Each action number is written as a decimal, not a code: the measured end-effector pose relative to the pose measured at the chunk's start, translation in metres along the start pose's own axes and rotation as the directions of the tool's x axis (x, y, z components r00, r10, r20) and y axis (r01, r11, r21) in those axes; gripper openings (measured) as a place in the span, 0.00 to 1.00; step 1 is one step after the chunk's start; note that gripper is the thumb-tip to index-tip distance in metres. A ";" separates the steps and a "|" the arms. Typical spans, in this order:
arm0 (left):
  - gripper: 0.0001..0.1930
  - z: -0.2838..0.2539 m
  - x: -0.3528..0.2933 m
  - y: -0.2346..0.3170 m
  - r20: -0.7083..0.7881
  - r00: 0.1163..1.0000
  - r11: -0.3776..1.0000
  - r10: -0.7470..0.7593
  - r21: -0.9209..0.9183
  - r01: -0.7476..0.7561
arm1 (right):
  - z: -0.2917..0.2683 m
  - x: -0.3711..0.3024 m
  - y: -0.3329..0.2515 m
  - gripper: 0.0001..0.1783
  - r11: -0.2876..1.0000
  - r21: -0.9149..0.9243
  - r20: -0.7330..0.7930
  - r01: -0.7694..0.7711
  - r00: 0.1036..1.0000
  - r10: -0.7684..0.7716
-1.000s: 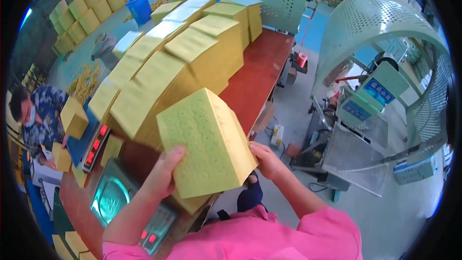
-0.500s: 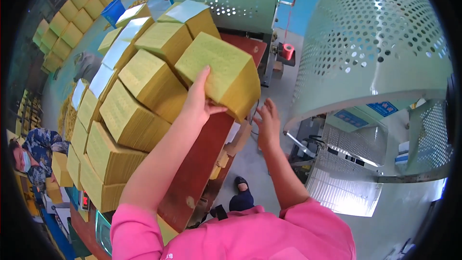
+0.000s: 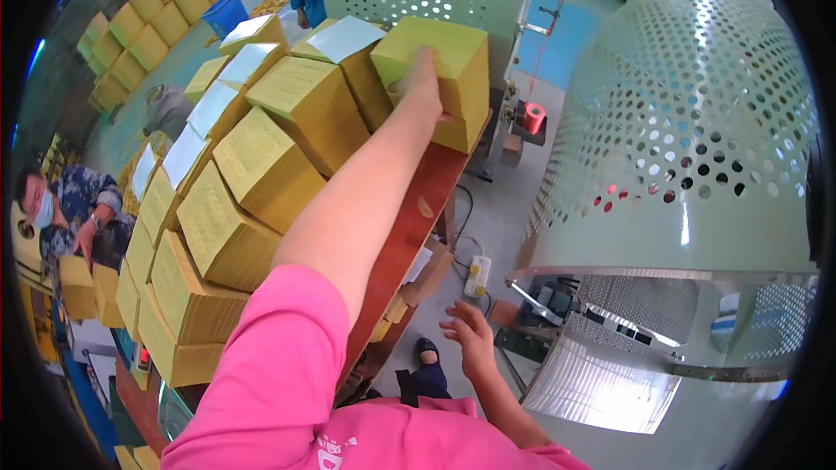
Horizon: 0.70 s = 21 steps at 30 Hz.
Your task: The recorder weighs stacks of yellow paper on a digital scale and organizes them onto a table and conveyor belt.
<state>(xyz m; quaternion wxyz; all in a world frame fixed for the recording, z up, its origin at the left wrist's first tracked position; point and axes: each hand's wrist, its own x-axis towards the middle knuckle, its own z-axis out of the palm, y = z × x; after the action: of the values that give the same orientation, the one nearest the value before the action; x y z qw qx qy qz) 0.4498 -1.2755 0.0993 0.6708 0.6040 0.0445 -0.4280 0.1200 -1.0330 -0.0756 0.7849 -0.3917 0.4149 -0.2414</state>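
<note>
Your left hand [image 3: 421, 83] was found gripping the yellow-green, rectangular block of stacked, paper-like sheets [image 3: 466, 87], thumb over the upper face and fingers on the near side, partly hidden; how firmly they pressed could not be told. Your right hand [image 3: 471, 341] was open, fingers loosely bent, holding nothing above the grey floor [image 3: 501, 231]. The block stood upright at the far end of the red-brown, flat-topped table [image 3: 407, 226], close to its right edge and just beside the rows of similar yellow paper blocks [image 3: 272, 161]; whether its base bore fully on the tabletop could not be confirmed. The block was judged fairly heavy, firm under squarely applied pressure, yet liable to fan or shear between sheets if pinched at one corner. Its faces appeared matt and unlikely to slip. The sounder hold was judged to be palms on two opposite sides, low down, with fingers under the base.
</note>
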 end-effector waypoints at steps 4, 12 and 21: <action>0.46 -0.016 -0.015 0.006 0.041 0.999 0.994 -0.030 -0.099 0.034 | 0.006 -0.008 -0.006 0.17 0.997 -0.022 0.086 -0.078 0.993 0.079; 0.16 -0.196 -0.222 -0.078 0.741 0.664 0.991 0.102 -0.020 -0.129 | 0.095 -0.050 -0.037 0.14 0.996 -0.083 0.473 -0.038 0.878 0.073; 0.19 -0.569 -0.522 -0.212 -0.354 0.887 0.862 0.297 -0.301 -0.408 | 0.223 -0.162 0.044 0.16 0.910 -0.407 0.889 -0.084 0.193 0.415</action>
<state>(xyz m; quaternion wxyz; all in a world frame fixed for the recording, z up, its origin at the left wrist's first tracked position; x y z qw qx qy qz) 0.2482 -0.5008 0.0856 0.8248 0.5226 0.1107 -0.1854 0.2223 -0.8014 0.0407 0.8382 -0.4839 -0.0694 0.2417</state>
